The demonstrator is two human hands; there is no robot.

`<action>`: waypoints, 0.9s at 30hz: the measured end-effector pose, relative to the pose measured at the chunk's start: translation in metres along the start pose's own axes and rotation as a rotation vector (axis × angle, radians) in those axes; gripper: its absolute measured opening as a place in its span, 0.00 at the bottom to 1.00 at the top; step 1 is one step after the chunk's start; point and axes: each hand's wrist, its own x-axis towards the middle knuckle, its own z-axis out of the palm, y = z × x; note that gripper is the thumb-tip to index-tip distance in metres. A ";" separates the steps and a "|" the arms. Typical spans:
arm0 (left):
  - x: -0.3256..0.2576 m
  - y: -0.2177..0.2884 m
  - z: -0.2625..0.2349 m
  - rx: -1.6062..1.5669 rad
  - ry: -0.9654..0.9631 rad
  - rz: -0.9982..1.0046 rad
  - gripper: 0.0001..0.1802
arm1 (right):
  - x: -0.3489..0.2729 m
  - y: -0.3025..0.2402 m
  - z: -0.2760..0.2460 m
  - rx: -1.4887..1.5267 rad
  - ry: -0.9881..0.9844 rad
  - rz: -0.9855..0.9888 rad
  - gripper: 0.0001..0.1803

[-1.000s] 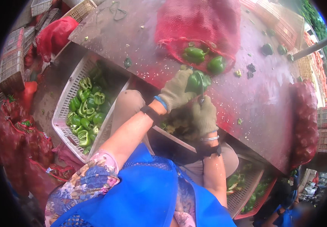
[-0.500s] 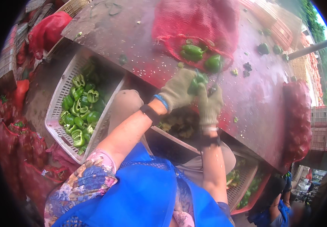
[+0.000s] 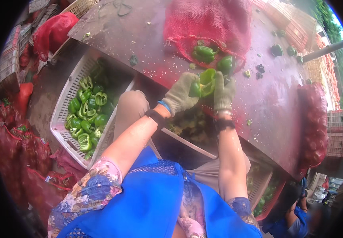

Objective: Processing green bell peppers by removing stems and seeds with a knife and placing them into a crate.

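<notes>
A green bell pepper, split open with its pale inside showing, is held between both hands above the table's near edge. My left hand, in a knitted work glove, is closed around its left side. My right hand, gloved too, grips its right edge with the thumb alongside. A small dark thing shows between the right fingers, too unclear to name. Just beyond, a whole green pepper and another pepper lie at the mouth of a red mesh sack.
At my left stands a white plastic crate holding several cut green peppers. Seeds and scraps dot the metal table. A full red mesh sack stands at its right edge. Below my hands is a bin of trimmings. Another person is at lower right.
The pepper has been opened up, its pale inside now facing me. My hands have drawn slightly apart around it. Several cut peppers still lie in the left crate.
</notes>
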 end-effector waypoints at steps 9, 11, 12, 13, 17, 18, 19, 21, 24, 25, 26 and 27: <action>0.026 0.031 -0.001 0.122 -0.283 -0.452 0.31 | -0.036 -0.051 -0.020 -0.360 -0.107 -0.119 0.30; 0.025 0.029 0.000 0.133 -0.263 -0.466 0.29 | -0.027 -0.040 -0.020 -0.393 -0.080 -0.141 0.29; 0.019 0.020 0.004 0.027 -0.161 -0.523 0.29 | -0.021 -0.033 -0.021 -0.436 -0.083 -0.141 0.28; 0.012 0.015 0.005 -0.065 -0.059 -0.577 0.28 | -0.016 -0.020 -0.021 -0.467 -0.089 -0.138 0.27; 0.006 0.011 0.000 -0.122 0.111 -0.682 0.26 | -0.001 0.027 -0.025 0.061 -0.191 0.288 0.20; 0.004 0.001 -0.003 -0.395 0.213 -0.743 0.26 | -0.007 0.033 -0.024 0.301 -0.163 0.333 0.18; 0.003 -0.006 -0.007 -0.675 0.320 -0.784 0.26 | -0.014 0.036 -0.027 0.535 -0.135 0.384 0.16; 0.020 0.029 -0.026 -0.980 0.203 -0.863 0.28 | -0.018 0.042 -0.043 0.724 -0.086 0.351 0.14; 0.013 -0.002 0.009 -0.788 0.354 -0.823 0.26 | -0.037 -0.030 -0.036 0.687 -0.179 0.243 0.14; 0.010 -0.008 0.008 -0.810 0.353 -0.890 0.25 | -0.057 -0.074 -0.015 0.667 -0.232 0.187 0.14; 0.009 -0.007 -0.001 -0.906 0.264 -0.751 0.24 | -0.072 -0.108 -0.004 0.628 -0.247 0.125 0.14; 0.011 -0.003 -0.009 -1.001 0.175 -0.606 0.24 | -0.073 -0.114 0.004 0.657 -0.337 0.076 0.13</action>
